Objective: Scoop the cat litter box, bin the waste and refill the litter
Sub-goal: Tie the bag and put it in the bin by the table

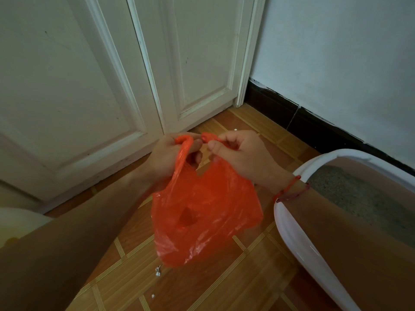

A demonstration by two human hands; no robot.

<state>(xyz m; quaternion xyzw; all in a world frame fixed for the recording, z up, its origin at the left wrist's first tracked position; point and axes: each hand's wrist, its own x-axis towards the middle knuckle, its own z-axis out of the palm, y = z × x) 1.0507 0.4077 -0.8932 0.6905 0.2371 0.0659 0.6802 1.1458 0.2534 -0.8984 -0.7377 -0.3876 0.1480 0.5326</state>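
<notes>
**Fig.** Bag-closing step, head view. A red plastic bag (202, 212) was held above the tiled floor (224, 288), w/ one handle loop pinched in each of the hands. The L hand (170, 153) was clamped on the left loop and the R hand (242, 153) on the right loop, knuckles nearly touching. A dark lump, prob. scooped waste, was seen through the film low in the bag. The litter box (292, 232) lay at right, just beside the R forearm, w/ grey litter (350, 194) inside. The step was judged to be knotting the handles. It was judged that the loops would best be crossed and drawn snug close to the load, w/ the bag kept upright so the thin film was neither torn nor emptied. White crumbs (157, 271) were noted on the floor below.
</notes>
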